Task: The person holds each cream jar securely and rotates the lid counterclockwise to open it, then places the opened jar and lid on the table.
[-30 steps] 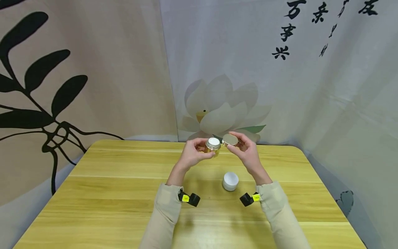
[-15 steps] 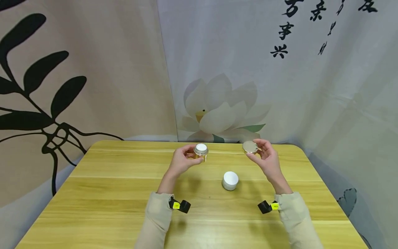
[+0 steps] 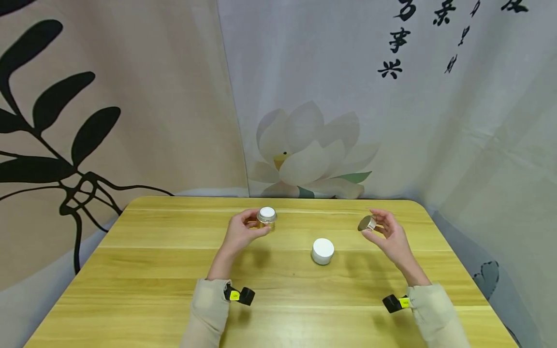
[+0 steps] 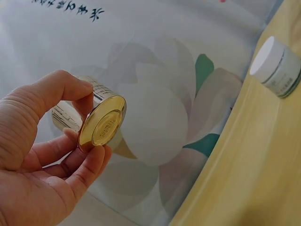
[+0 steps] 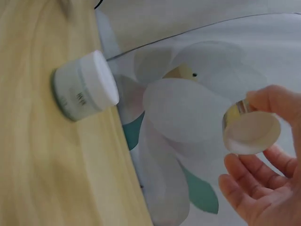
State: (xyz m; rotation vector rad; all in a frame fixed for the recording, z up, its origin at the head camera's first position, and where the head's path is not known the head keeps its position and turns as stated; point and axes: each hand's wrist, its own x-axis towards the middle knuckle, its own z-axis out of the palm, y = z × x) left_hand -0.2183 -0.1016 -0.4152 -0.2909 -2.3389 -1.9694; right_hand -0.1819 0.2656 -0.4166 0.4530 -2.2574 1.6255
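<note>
Jar (image 3: 267, 219) and lid (image 3: 365, 224), apart: centre and centre-right of frame.
Left hand (image 3: 241, 232) curled round jar, right hand (image 3: 391, 239) pinching lid; best keep jar level.

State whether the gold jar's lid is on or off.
Off: the right hand holds the gold lid, apart from the gold jar in the left hand.

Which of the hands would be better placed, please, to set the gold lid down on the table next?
Probably the right hand: it holds the gold lid above the table, while the left hand grips the gold jar.
</note>
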